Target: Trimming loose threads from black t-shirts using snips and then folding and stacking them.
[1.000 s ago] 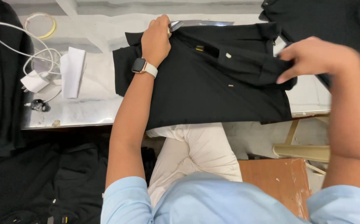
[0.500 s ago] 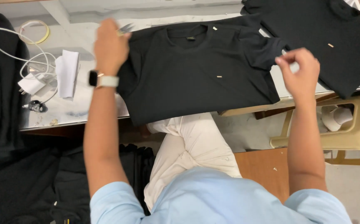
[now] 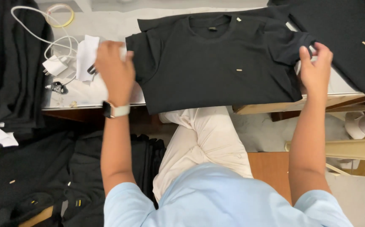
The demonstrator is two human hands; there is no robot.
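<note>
A black T-shirt (image 3: 220, 63) lies spread flat, front up, on the white table (image 3: 106, 25), neck toward the far edge. My left hand (image 3: 116, 71), with a watch on the wrist, grips the shirt's left sleeve at its edge. My right hand (image 3: 315, 67) pinches the right sleeve, which is folded inward. The hem hangs slightly over the table's near edge.
A white charger and cable (image 3: 56, 63), folded white paper (image 3: 85, 56) and a tape ring (image 3: 60, 14) lie at the table's left. Black garments pile at the far left (image 3: 10, 63), lower left (image 3: 43, 176) and top right (image 3: 350, 38). A beige plastic chair (image 3: 359, 138) stands at the right.
The shirt was turned and laid out flat. My left hand slid from the collar to the left sleeve; my right hand moved to the right sleeve.
</note>
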